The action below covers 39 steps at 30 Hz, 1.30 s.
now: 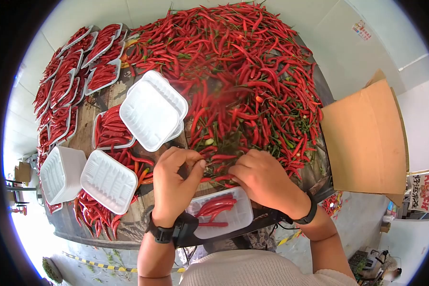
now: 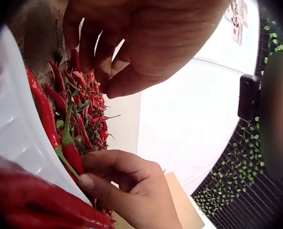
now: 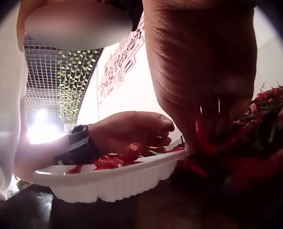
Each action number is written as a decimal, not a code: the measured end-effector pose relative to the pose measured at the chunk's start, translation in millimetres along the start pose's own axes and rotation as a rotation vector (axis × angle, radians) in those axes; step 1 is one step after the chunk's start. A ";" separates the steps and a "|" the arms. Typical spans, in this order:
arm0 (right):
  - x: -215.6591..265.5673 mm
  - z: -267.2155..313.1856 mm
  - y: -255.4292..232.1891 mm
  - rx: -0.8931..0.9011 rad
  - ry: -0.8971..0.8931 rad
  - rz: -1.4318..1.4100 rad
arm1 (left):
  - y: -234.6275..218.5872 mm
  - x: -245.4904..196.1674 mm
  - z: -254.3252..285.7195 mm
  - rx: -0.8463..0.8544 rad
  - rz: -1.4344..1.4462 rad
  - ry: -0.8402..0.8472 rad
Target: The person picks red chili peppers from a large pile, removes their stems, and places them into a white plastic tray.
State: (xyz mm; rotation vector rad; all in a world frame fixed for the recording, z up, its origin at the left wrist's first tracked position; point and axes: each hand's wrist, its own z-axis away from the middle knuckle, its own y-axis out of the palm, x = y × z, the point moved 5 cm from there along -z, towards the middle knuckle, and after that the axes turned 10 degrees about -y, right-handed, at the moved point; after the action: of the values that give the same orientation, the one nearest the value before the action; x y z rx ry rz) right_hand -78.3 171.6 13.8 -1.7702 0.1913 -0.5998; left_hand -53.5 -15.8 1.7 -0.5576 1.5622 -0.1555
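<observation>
My left hand (image 1: 176, 177) is over the near edge of the chili pile, thumb and index fingertips together; nothing shows between them in the left wrist view. My right hand (image 1: 269, 183) pinches a red chili pepper (image 2: 72, 158) with a green stem, low beside a white tray. This white foam tray (image 1: 243, 217) sits at the table's front edge below both hands and holds several red chilies (image 1: 217, 206). In the right wrist view the tray (image 3: 115, 185) is seen from the side, with the left hand behind its rim.
A large heap of red chilies (image 1: 252, 66) covers the back and right of the table. Filled trays (image 1: 64, 88) are stacked at left. White trays (image 1: 152, 114) stand left of the heap, with more nearer me (image 1: 109, 181). A cardboard box (image 1: 364, 143) stands at right.
</observation>
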 end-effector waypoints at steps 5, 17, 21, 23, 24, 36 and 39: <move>-14.1 -12.9 -7.2 -0.093 0.058 0.057 | -2.1 -0.2 -0.6 -0.026 0.011 0.017; -59.6 -3.2 -47.7 -0.471 0.254 0.271 | -2.7 5.4 0.0 0.022 -0.047 -0.020; -71.1 1.8 -53.2 -0.510 0.336 0.256 | -0.7 -0.2 0.7 0.056 -0.117 0.018; -72.1 2.1 -55.7 -0.492 0.351 0.211 | 0.2 0.9 0.7 0.050 -0.121 0.013; -71.0 0.5 -57.7 -0.494 0.351 0.211 | 0.1 1.7 0.4 0.043 -0.125 0.004; -68.0 -28.2 -27.3 -0.137 0.211 0.123 | 0.1 3.7 -3.8 0.020 -0.038 -0.033; -78.7 -32.1 -36.5 -0.197 0.163 0.111 | 0.7 6.2 -3.2 0.029 -0.037 -0.037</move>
State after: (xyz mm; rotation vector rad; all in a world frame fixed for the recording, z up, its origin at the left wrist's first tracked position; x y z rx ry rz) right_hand -167.7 188.4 30.4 -1.8853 0.4720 -0.6636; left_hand -56.7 -18.6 -3.9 -0.5638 1.5123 -0.1946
